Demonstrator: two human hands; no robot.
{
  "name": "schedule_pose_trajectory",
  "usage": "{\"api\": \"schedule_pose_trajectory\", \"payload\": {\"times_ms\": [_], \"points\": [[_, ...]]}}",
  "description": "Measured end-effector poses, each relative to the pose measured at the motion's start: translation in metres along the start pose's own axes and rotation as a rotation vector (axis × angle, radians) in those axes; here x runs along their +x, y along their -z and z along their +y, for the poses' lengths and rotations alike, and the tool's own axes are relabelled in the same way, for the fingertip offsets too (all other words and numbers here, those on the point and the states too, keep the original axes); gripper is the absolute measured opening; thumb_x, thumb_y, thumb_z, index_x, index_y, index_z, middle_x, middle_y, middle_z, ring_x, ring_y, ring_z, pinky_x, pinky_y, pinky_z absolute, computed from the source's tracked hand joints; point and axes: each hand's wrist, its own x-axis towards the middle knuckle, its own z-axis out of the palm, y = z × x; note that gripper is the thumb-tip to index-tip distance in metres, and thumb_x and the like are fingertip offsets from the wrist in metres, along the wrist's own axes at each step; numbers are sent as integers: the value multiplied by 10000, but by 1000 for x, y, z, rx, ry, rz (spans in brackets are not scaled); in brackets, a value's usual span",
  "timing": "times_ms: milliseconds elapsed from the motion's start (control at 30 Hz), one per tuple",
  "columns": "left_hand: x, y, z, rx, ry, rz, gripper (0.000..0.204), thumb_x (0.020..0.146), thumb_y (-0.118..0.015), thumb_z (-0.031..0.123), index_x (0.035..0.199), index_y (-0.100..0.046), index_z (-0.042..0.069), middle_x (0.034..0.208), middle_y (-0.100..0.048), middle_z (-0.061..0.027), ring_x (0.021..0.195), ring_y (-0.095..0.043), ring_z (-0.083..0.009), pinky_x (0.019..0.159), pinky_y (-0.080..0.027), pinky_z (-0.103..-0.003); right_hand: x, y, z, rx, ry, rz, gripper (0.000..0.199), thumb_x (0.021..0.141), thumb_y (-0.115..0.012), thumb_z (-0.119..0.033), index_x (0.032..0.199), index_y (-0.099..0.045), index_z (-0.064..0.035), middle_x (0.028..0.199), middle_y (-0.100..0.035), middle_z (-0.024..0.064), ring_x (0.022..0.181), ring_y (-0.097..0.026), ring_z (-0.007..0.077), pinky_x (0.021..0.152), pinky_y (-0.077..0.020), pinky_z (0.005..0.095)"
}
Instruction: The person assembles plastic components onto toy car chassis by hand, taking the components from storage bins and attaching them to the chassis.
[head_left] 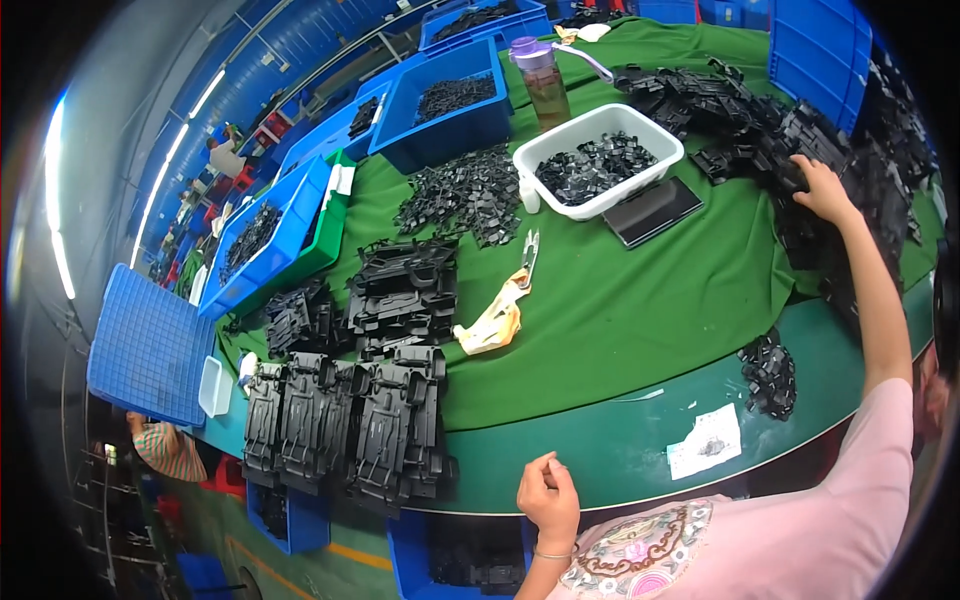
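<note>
My left hand [548,497] hovers by the table's near edge, its fingers curled into a loose fist with nothing showing in them. My right arm stretches far to the right, and my right hand [824,190] is at a heap of black plastic parts [745,120], thumb and forefinger apart. No part is visibly held by it. Larger black moulded trays [400,425] lie stacked in rows at the left front, with more black moulded pieces [405,285] behind them. Thread snips [531,258] lie mid-table beside a crumpled yellowish wrapper [490,325].
A white tub [600,205] of small black clips stands next to a dark phone [653,211] and a purple-lidded bottle [543,85]. Loose clips [465,195] form a pile. Blue bins [445,130] line the far left. A paper [705,442] and small parts [768,375] lie near me.
</note>
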Motion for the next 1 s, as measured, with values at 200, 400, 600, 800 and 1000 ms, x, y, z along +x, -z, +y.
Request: {"api": "schedule_pose_trajectory", "payload": {"times_ms": [200, 400, 600, 800, 1000], "points": [[-3, -1, -1, 16, -10, -30, 54, 727, -526, 36, 775, -549, 34, 570, -502, -47, 446, -464, -153, 457, -384, -275, -16, 8, 5, 41, -62, 278, 570, 625, -542, 36, 1140, -377, -148, 967, -469, 129, 918, -463, 309, 760, -405, 379], [-4, -1, 7, 56, -27, -138, 58, 734, -529, 29, 785, -555, 34, 584, -521, -42, 463, -476, -129, 451, -387, -251, -44, 73, -85, 113, 421, 577, 353, 735, -448, -26, 1065, -530, -122, 1062, -514, 117, 971, -494, 241, 848, -379, 296], [13, -12, 50, -333, -95, -520, 327, 772, -506, 35, 1092, -439, 40, 978, -547, -77, 811, -523, -105, 695, -429, -245, -121, 84, -239, 567, 1226, 528, 268, 662, -601, -116, 919, -540, -161, 896, -565, 82, 763, -576, 211, 618, -480, 284], [37, -22, 64, -1732, 877, -1258, 491, 867, -186, 308, 1155, -355, -51, 1144, -425, -212, 988, -475, -327, 832, -426, -394, -189, 71, -271, 680, 1528, 579, 181, 712, -478, -142, 854, -508, -33, 919, -550, 99, 829, -527, 173, 751, -420, 314], [31, -21, 83, -1561, 645, -1183, 489, 858, -235, 320, 1140, -383, -51, 1114, -464, -190, 1002, -481, -270, 856, -407, -350, -200, 68, -257, 920, 1330, 399, 155, 687, -549, -117, 835, -534, -71, 964, -549, 77, 813, -539, 180, 735, -426, 333]]}}
